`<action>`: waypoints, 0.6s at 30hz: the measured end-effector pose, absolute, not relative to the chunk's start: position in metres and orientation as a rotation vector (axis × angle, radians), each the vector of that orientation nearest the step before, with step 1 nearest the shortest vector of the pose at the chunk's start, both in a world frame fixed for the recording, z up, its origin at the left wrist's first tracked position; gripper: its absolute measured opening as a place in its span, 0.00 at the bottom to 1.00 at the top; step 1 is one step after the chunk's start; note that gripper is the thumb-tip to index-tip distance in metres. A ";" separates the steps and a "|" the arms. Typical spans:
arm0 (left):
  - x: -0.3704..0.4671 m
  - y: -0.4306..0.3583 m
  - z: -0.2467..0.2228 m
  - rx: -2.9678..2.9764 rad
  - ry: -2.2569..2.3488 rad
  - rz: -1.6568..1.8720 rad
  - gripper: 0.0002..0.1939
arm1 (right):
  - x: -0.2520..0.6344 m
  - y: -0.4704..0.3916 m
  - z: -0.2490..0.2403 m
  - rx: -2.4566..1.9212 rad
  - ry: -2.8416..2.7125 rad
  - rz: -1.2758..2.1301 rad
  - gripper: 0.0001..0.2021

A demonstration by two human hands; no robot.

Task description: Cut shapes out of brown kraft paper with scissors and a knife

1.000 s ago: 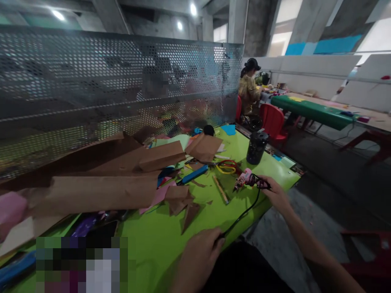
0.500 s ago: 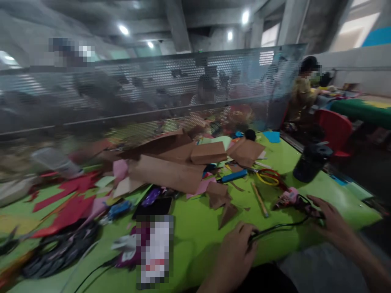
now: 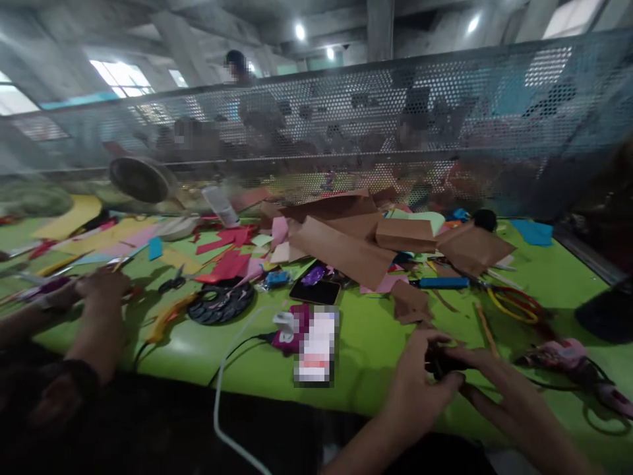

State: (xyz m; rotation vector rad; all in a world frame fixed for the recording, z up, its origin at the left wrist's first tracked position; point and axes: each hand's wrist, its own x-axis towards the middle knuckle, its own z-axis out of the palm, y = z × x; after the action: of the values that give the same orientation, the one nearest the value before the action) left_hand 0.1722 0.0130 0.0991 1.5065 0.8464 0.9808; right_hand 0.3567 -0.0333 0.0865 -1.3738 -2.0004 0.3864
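Observation:
My left hand [image 3: 420, 379] is closed around a small dark object [image 3: 439, 356] over the green table's front part, too blurred to name. From the right, my right hand [image 3: 499, 379] meets it, its fingers bent at the same dark object. A black cord [image 3: 548, 384] runs from near my right hand toward a pink tool [image 3: 561, 355] lying on the table. Just behind my hands are brown paper scraps [image 3: 411, 302] and a wooden stick [image 3: 486, 330]. A phone with a lit screen [image 3: 316, 346] lies to the left, beside a purple power socket [image 3: 291, 330].
Brown paper pieces [image 3: 346, 251] spread across the green table [image 3: 366, 356]. Yellow-handled scissors [image 3: 514, 303] and a dark container [image 3: 606, 313] stand or lie right. A perforated metal divider [image 3: 306, 132] rises behind. Another person's hands [image 3: 103, 287] work at the left, near a yellow glue gun [image 3: 171, 316].
The view has swung left, bringing another person's hands into sight. My right hand has left the pink tool and come over to my left hand.

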 end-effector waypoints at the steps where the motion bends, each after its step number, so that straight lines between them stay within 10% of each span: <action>1: 0.168 0.014 0.098 1.487 0.859 1.020 0.25 | 0.349 -0.027 0.085 -1.350 -1.997 0.406 0.19; 18: 0.133 0.029 0.083 1.902 0.733 0.378 0.26 | 0.498 -0.054 0.116 -2.362 -1.481 0.087 0.19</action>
State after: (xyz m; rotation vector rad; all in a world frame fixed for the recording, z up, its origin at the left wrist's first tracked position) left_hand 0.1328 0.0288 0.0829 1.9024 0.7331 0.3785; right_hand 0.4977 -0.0542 0.1159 -2.3616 -1.4809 0.0875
